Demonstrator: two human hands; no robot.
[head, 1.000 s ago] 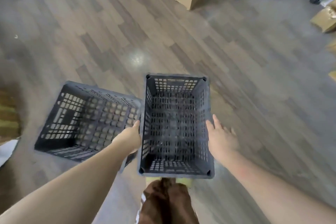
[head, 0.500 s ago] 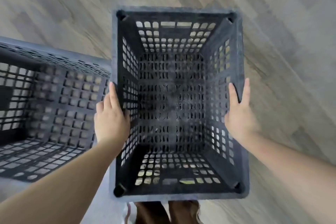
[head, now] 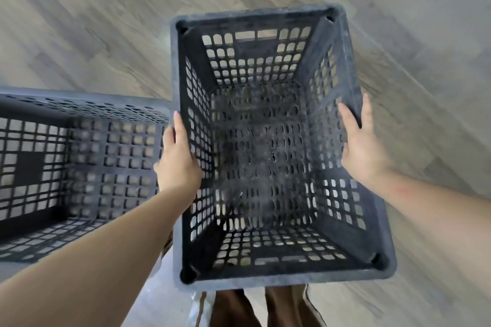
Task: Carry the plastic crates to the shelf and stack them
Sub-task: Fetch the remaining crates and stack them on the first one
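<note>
1. The upright black plastic crate (head: 268,141) sits in the middle of the view, open top toward the camera, its perforated walls and floor bare inside. It looks slightly tilted; whether its base is off the floor cannot be told from this angle.

2. The left hand (head: 178,159) lies flat against the outside of the crate's left wall just under the rim, fingers straight and pointing away from the body. The grip here is a pressing palm, not a curl round anything.

3. The right hand (head: 361,148) does the same on the right wall, fingers extended along the rim's outer edge. Both palms squeeze inward, so the crate is held between two flat hands.

4. A second black crate (head: 79,167) lies tipped on its side just to the left, its open mouth facing the camera, its wall close to the left hand's knuckles; touching or not, I cannot tell.

5. Around them is grey wood-plank floor (head: 79,21), blurred. Brown trouser legs (head: 265,308) show below the held crate. No shelf is in view.

6. Judged step: the pick-up of the first crate, with carrying still ahead. The next move calls for steady inward pressure, or fingers hooked over the rim, since flat palms on smooth plastic may slip, then a lift clear of the neighbouring crate.
</note>
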